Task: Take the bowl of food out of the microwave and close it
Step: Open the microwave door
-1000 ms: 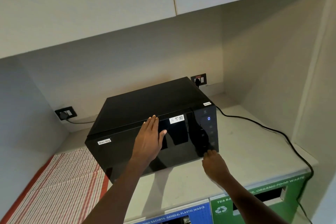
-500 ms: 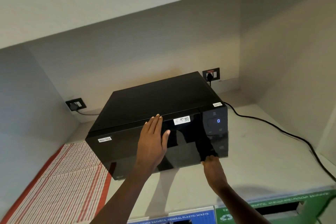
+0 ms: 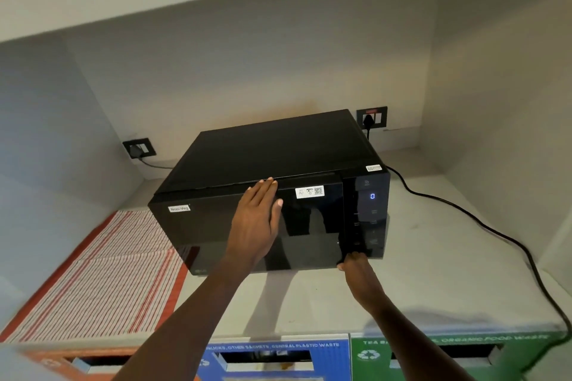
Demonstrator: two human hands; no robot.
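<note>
A black microwave (image 3: 272,158) stands on the pale counter (image 3: 433,257) in a wall niche, its glossy door (image 3: 309,226) closed and its display showing a blue 0. My left hand (image 3: 255,223) lies flat against the door's upper middle, fingers together and pointing up. My right hand (image 3: 356,266) reaches the door's lower right corner, with its fingertips tucked at the bottom edge beside the control panel (image 3: 366,216). No bowl is visible; the dark door hides the inside.
A red-striped cloth (image 3: 102,272) covers the counter left of the microwave. A black power cord (image 3: 483,219) runs from the wall socket (image 3: 371,117) across the right counter. Blue (image 3: 272,359) and green (image 3: 448,356) waste-bin slots sit below the front edge. Cabinets hang overhead.
The view has shifted, so the microwave sits more to the right and lower in frame. My right hand slid slightly down to the door's bottom corner; my left hand stays on the door.
</note>
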